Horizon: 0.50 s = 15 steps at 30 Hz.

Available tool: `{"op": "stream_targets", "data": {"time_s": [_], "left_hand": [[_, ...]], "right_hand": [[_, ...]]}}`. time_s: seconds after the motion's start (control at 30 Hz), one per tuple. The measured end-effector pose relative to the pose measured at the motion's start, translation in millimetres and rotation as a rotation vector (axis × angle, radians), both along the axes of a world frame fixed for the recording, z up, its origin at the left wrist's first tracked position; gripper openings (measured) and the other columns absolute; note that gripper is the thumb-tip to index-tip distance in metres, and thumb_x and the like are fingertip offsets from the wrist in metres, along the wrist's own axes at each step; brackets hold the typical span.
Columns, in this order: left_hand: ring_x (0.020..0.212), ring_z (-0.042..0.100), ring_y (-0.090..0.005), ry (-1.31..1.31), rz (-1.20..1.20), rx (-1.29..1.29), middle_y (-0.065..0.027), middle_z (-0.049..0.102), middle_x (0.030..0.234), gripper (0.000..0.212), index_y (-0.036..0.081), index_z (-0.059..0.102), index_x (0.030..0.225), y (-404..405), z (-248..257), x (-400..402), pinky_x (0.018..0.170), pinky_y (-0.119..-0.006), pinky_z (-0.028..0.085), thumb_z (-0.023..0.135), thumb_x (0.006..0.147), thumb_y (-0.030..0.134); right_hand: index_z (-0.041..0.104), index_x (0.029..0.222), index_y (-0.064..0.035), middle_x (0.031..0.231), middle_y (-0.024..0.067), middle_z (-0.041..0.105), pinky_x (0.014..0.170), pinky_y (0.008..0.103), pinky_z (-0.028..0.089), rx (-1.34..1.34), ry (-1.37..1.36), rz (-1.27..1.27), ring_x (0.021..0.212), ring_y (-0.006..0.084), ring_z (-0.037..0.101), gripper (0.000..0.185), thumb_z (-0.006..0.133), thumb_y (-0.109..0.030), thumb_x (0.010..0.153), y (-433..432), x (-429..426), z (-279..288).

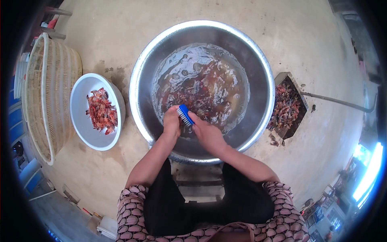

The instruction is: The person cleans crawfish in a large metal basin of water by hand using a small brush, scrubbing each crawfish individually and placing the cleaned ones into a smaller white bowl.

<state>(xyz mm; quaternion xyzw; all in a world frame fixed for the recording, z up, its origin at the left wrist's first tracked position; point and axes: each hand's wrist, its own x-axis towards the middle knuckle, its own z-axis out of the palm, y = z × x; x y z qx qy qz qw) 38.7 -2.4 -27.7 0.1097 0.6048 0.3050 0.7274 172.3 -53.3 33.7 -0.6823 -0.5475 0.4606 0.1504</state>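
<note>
My right hand (208, 131) grips a blue scrubbing brush (185, 115) with white bristles, held over the near part of a large stainless steel basin (199, 152). My left hand (171, 121) is curled right beside the bristles; whatever its fingers may hold is hidden. Below both hands, murky brownish water (229, 81) with foam and bubbles fills the basin's bottom. Dark reddish crayfish (201, 99) lie in that water, blurred by glare. To the left stands a white plastic bowl (79, 112), with a heap of red crayfish (102, 110) in it.
Far left, a tall woven-look plastic basket (62, 90) stands by the bowl. Right of the basin sits a dustpan (291, 131) with a long handle (338, 101), piled with reddish-brown crayfish scraps (285, 106). A few bits lie on the concrete floor (320, 145) around it.
</note>
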Motion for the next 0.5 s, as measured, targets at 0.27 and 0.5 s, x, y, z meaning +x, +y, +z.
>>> {"op": "stream_targets", "data": {"time_s": [0.27,0.5], "left_hand": [[0.064,0.057,-0.0122,-0.154,-0.342,-0.152,-0.0053,0.061,0.076,0.015,0.006,0.054,0.099,8.6,15.4,7.5,0.051,-0.021,0.037,0.049,0.086,0.011],[0.073,0.061,-0.0158,-0.395,-0.361,-0.087,-0.0089,0.063,0.084,0.014,0.006,0.053,0.094,0.9,17.1,10.1,0.057,-0.022,0.04,0.046,0.09,0.017]], "right_hand": [[0.033,0.133,-0.0107,0.073,0.0048,0.057,0.045,0.0239,0.041,-0.125,0.76,-0.724,0.057,0.0114,0.054,0.053,0.054,-0.01,0.084,15.1,38.6,-64.1],[0.03,0.135,-0.0105,0.076,-0.0025,0.049,0.044,0.0158,0.034,-0.212,0.976,-0.761,0.054,0.0038,0.045,0.066,0.06,-0.001,0.077,21.5,27.5,-37.9]]}}
